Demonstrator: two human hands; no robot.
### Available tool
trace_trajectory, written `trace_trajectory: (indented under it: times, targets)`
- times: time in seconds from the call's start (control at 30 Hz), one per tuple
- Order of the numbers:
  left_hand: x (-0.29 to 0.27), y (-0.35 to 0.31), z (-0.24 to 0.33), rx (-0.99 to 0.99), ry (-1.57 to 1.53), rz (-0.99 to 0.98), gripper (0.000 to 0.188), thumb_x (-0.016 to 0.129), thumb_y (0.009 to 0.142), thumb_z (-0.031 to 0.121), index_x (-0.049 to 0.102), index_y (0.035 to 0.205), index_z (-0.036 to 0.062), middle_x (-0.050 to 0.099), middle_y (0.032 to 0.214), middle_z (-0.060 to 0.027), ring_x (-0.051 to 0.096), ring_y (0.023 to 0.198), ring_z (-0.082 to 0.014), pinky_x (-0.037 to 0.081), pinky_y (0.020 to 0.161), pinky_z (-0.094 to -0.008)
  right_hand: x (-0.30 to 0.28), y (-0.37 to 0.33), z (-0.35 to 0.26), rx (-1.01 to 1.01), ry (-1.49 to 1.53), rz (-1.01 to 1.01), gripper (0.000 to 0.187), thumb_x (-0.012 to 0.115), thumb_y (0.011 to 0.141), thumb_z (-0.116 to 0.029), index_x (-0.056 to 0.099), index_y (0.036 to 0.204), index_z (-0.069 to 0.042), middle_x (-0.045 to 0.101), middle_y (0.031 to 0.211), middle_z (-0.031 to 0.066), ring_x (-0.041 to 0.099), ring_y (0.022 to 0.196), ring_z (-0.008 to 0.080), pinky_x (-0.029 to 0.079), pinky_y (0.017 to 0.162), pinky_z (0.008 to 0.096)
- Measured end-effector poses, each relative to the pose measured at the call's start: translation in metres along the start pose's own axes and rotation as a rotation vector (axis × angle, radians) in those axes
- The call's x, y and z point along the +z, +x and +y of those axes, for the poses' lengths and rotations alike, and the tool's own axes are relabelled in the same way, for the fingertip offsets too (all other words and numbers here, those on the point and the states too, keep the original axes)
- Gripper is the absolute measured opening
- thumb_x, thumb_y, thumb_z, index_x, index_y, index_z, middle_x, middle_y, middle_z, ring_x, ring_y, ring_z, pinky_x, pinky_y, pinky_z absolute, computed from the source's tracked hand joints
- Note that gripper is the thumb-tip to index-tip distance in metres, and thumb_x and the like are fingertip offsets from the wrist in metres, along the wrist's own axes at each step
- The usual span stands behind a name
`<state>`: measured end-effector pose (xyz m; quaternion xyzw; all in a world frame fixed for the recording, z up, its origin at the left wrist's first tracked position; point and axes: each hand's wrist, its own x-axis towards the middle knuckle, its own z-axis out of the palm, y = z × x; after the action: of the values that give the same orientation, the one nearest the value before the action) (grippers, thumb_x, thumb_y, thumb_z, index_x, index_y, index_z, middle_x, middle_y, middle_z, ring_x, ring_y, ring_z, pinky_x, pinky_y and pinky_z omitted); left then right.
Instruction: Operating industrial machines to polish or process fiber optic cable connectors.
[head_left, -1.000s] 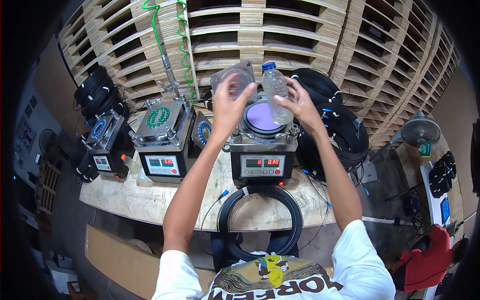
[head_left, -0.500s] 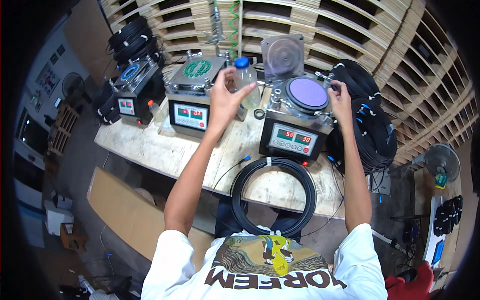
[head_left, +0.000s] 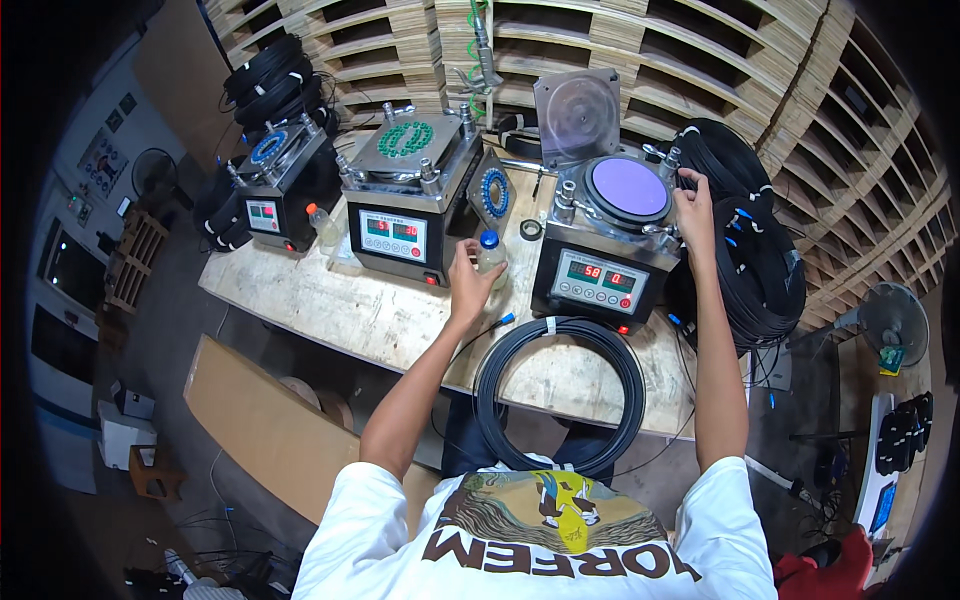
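Bottle [head_left: 489,259], blue-capped, is held upright in the left hand's [head_left: 470,284] fingers; beyond them, stacked wooden pallets [head_left: 453,68] rise high; below, a pale desk [head_left: 400,320] carries the machine [head_left: 603,249] beside the right hand's [head_left: 695,205] fingers, their grip unclear. Probably light, smooth and squeezable, the bottle suits a mid-body hold.

White T-shirt [head_left: 590,588] with short, wide sleeves [head_left: 365,500]. Across its front runs a print [head_left: 570,515] — a yellow patch with dark and white shapes, wavy dark lines on tan to either side — and bold dark brown lettering [head_left: 535,558], upside down from here. Dark trousers [head_left: 462,443]; bare forearms [head_left: 425,375] and hands [head_left: 468,288].
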<state>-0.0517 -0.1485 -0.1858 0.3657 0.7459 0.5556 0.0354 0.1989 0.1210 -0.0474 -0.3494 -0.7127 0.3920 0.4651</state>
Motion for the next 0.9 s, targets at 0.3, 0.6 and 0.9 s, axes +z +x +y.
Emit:
trace_trajectory:
  times: [0.3, 0.6, 0.9]
  targets:
    - [0.006, 0.069, 0.078, 0.317, -0.184, 0.073, 0.068, 0.083, 0.081, 0.018, 0.048, 0.138, 0.0028, 0.062, 0.121, -0.0176, 0.064, 0.105, -0.0256, 0.052, 0.092, -0.0378, -0.003, -0.003, -0.003, -0.046, 0.034, 0.048, 0.034, 0.057, 0.089, -0.001, 0.057, 0.123, -0.006, 0.054, 0.073, 0.0018, 0.050, 0.065, 0.0096, 0.041, 0.058, 0.0268]
    - [0.043, 0.186, 0.114, 0.222, -0.339, -0.399, 0.029, 0.077, 0.086, 0.012, 0.070, 0.112, -0.0003, 0.072, 0.092, -0.0028, 0.062, 0.081, -0.0066, 0.053, 0.065, -0.0259, 0.011, 0.000, 0.003, -0.086, 0.017, 0.053, 0.032, 0.060, 0.088, -0.001, 0.059, 0.119, -0.006, 0.055, 0.067, 0.0036, 0.053, 0.061, 0.0122, 0.044, 0.057, 0.0309]
    - [0.048, 0.144, 0.170, 0.392, -0.239, -0.188, 0.025, 0.070, 0.089, 0.007, 0.072, 0.113, 0.0020, 0.075, 0.086, -0.0086, 0.069, 0.076, -0.0165, 0.053, 0.072, -0.0320, -0.004, 0.023, -0.073, -0.038, 0.231, -0.240, 0.044, 0.061, 0.100, -0.032, 0.060, 0.131, 0.000, 0.064, 0.080, 0.0029, 0.058, 0.071, 0.0073, 0.046, 0.063, 0.0219]
